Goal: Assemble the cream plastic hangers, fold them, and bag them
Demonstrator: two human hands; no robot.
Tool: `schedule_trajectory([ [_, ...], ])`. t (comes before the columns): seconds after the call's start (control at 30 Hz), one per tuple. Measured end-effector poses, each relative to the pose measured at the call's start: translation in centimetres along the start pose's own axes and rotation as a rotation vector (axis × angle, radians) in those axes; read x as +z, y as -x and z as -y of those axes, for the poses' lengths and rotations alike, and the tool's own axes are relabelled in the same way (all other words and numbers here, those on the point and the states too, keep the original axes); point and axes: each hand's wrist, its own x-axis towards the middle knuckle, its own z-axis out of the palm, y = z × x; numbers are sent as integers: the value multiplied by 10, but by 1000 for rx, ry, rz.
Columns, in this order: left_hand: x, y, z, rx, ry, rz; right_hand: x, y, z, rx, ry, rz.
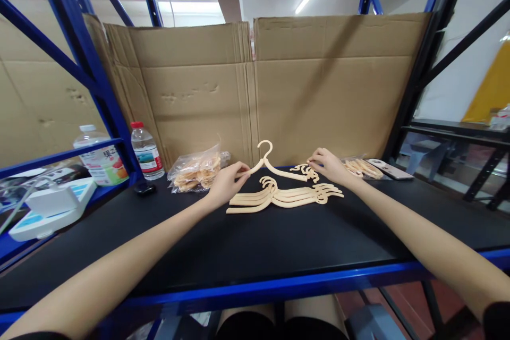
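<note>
Hanger (279,170), cream-coloured, stands hook-up at the centre of the frame, its left arm pinched between the fingers of the left hand (230,181). Right hand (326,164), right of centre, has its fingertips at a small cluster of hooked pieces (307,171); whether it grips one cannot be told. Stacked hangers (271,196) lie just below on the black tabletop (255,244). Clear bag (197,170) of cream pieces sits left of centre, near a red-capped bottle (146,151).
</note>
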Motion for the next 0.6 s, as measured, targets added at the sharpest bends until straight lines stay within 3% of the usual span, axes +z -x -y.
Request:
schedule_trajectory([
  [0.1, -4, 17, -9, 22, 53, -2, -10, 19, 25, 99, -151, -174],
  [0.17, -5, 28, -14, 28, 74, -8, -12, 29, 42, 216, -373, -243],
  [0.4, 4, 46, -17, 3, 106, 3, -9, 40, 73, 515, -1115, -74],
  [0.6, 6, 49, -16, 31, 90, 13, -1, 43, 60, 658, -1290, -79],
])
